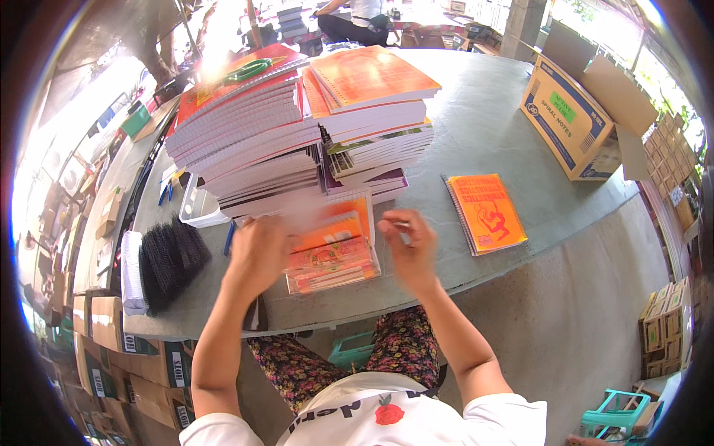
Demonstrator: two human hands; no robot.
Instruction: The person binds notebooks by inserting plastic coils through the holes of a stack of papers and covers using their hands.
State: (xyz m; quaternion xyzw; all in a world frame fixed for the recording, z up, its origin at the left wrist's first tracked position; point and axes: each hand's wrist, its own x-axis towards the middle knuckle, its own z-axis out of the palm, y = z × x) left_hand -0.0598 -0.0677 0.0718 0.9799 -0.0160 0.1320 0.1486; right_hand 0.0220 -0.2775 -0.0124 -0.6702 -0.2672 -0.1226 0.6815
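- At the far left we see cartons [111, 327] stacked below the table [476, 126] edge.
- On the table's left part lies a bundle of black spiral coils [167, 260], with a white tray [195, 208] just behind it.
- Our left hand [256, 253] rests on the left edge of the small stack [331, 253] of orange notebooks right in front of us; it is blurred, fingers curled loosely, and we cannot tell whether it grips anything.
- That small stack sits near the table's front edge, between our two hands, just in front of the tall piles.
- Behind it rise two tall piles of notebooks: the left pile [238, 141] has a red cover with green scissors [249, 70] on top; the right pile [372, 111] has an orange cover on top.
- Our right hand [409, 249] hovers just right of the small stack, fingers bent around a small pale thing we cannot make out.
- Further right a single orange spiral notebook [487, 212] lies flat, apart from the stack.
- At the far right an open box [573, 123] stands on the table.
- Beyond the table, a seated person [357, 22] is partly visible.
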